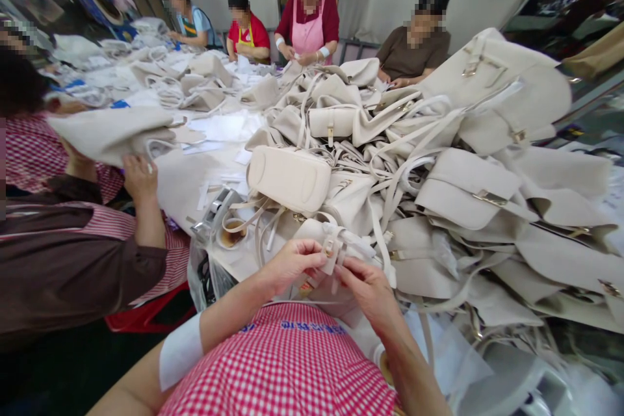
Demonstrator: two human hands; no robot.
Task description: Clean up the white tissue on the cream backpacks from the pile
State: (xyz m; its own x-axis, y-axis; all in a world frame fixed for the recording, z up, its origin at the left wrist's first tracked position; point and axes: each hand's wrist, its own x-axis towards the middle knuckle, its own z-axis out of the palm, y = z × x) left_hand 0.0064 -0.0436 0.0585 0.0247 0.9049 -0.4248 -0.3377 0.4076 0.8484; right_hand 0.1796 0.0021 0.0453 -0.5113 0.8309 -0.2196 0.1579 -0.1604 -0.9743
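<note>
Close in front of my apron, both hands meet at a cream strap tab with gold-coloured hardware (330, 252) on a cream bag (312, 231). My left hand (298, 261) pinches the tab's left side between thumb and fingers. From the right, my right hand (363, 283) grips the strap's lower edge with fingertips pressed together. Part of the bag lies beneath my hands, against the table edge. Just beyond them rests another cream bag (289, 179), its flat base turned up. What my right fingertips cover is hidden.
A large pile of cream bags (463, 188) with tangled straps rises ahead and right. A cup of brown liquid (233, 234) stands left of my hands, beside a grey tape dispenser (217, 211). A co-worker at left holds a cream piece (112, 133); several others sit across the table.
</note>
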